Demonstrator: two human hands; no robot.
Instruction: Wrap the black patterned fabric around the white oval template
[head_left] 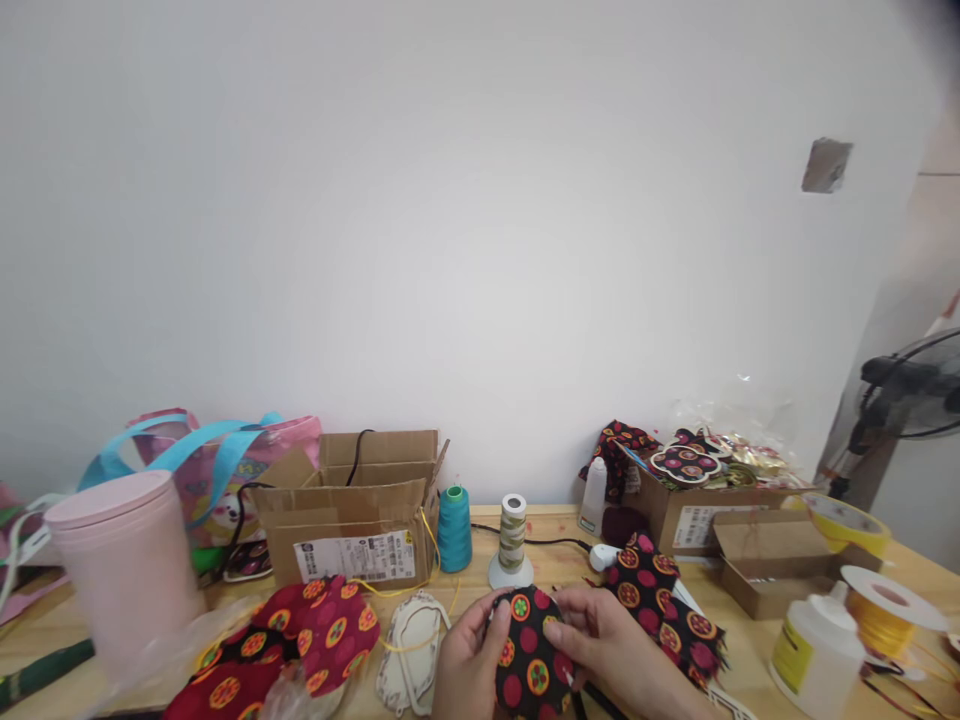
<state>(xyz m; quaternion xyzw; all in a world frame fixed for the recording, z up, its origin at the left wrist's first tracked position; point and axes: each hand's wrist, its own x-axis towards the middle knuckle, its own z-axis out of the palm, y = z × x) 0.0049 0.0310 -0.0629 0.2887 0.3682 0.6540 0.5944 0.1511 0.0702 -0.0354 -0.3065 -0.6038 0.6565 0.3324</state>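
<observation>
Both my hands are at the bottom middle of the view, closed on a rounded black fabric piece (531, 652) patterned with red and orange circles. My left hand (469, 660) pinches its left edge with the thumb on top. My right hand (611, 645) grips its right edge, fingers curled over the cloth. A white flat shape with yellow cord (409, 650) lies just left of my left hand on the wooden table (757, 640). More of the same patterned cloth (664, 600) lies right of my right hand.
Red patterned fabric pieces (300, 640) lie at the front left beside a pink tub (124, 560). An open cardboard box (352, 520), a teal thread cone (454, 528) and a gold spool (513, 545) stand behind. At the right are boxes (701, 510), a glue bottle (814, 650), yellow ribbon reels (889, 600) and a fan (915, 385).
</observation>
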